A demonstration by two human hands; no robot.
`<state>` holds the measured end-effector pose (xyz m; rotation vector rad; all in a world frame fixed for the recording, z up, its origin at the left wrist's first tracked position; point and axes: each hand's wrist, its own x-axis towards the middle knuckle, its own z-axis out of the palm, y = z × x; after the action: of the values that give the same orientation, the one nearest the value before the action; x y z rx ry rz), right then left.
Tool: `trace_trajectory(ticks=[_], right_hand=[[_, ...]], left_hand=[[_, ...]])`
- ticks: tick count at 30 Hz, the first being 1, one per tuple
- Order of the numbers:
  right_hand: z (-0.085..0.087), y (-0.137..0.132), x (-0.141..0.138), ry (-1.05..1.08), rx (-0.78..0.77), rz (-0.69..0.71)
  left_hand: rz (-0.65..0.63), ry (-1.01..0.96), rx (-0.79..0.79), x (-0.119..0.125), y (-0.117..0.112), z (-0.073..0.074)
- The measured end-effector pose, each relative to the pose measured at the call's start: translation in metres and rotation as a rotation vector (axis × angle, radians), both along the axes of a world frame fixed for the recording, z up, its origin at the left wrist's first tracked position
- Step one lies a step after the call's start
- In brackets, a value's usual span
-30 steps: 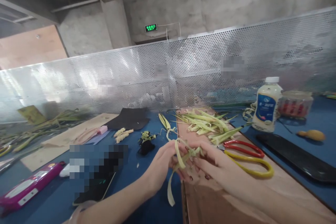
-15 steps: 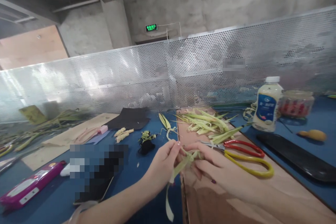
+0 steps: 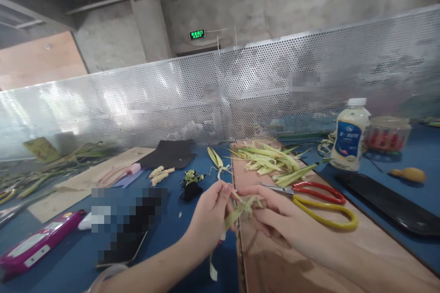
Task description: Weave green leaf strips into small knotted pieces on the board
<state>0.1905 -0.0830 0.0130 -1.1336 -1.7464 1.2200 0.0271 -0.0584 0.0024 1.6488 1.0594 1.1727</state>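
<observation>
My left hand and my right hand meet low in the middle, over the left edge of a brown board. Both pinch the same pale green leaf strip, folded between the fingertips. One loose end of the strip hangs down below my left hand. Red and yellow scissors lie on the board just right of my right hand. A pile of cut leaf strips lies on the board's far end.
Blue tabletop with a pink packet at left, small leaf pieces and a black cloth. A white bottle, a clear jar and a black tray stand right. A perforated metal screen closes the back.
The hands have shifted slightly lower and closer together on the strip. Its hanging end has dropped and swung left beneath my left hand.
</observation>
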Motion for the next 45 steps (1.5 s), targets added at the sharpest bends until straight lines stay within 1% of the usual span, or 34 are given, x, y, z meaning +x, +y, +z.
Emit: trace_trajectory(ticks=[5, 12, 17, 21, 23, 25, 27, 30, 32, 37, 45], right_hand=[[0.006, -0.002, -0.001, -0.009, -0.015, 0.008], [0.008, -0.004, -0.001, 0.018, -0.016, -0.002], [0.01, -0.006, 0.001, -0.025, -0.018, -0.006], [0.004, -0.003, 0.003, -0.026, 0.058, -0.011], [0.0, -0.002, 0.004, 0.02, 0.066, -0.007], [-0.003, 0.0, 0.005, 0.054, 0.076, 0.003], [-0.004, 0.002, 0.006, 0.028, 0.151, -0.019], [-0.004, 0.004, 0.008, -0.067, 0.297, -0.088], [-0.004, 0.005, 0.008, -0.094, 0.344, -0.104], [-0.004, 0.004, 0.008, -0.105, 0.374, -0.09], [-0.007, 0.003, 0.006, -0.076, 0.443, -0.127]], left_hand=[[0.011, -0.012, -0.002, 0.0, -0.001, 0.002], [0.029, -0.007, -0.047, 0.0, -0.003, 0.004], [0.0, -0.045, -0.051, 0.001, 0.001, 0.003], [-0.098, -0.13, -0.1, 0.002, 0.003, 0.002], [-0.136, -0.113, -0.126, 0.002, 0.001, 0.003], [-0.152, -0.052, -0.147, 0.001, -0.001, 0.005], [-0.165, -0.005, -0.15, 0.0, -0.004, 0.009], [-0.21, 0.033, -0.151, -0.001, -0.007, 0.014], [-0.246, 0.047, -0.171, -0.002, -0.009, 0.017], [-0.297, 0.037, -0.207, -0.002, -0.01, 0.017], [-0.324, -0.009, -0.139, 0.0, -0.007, 0.012]])
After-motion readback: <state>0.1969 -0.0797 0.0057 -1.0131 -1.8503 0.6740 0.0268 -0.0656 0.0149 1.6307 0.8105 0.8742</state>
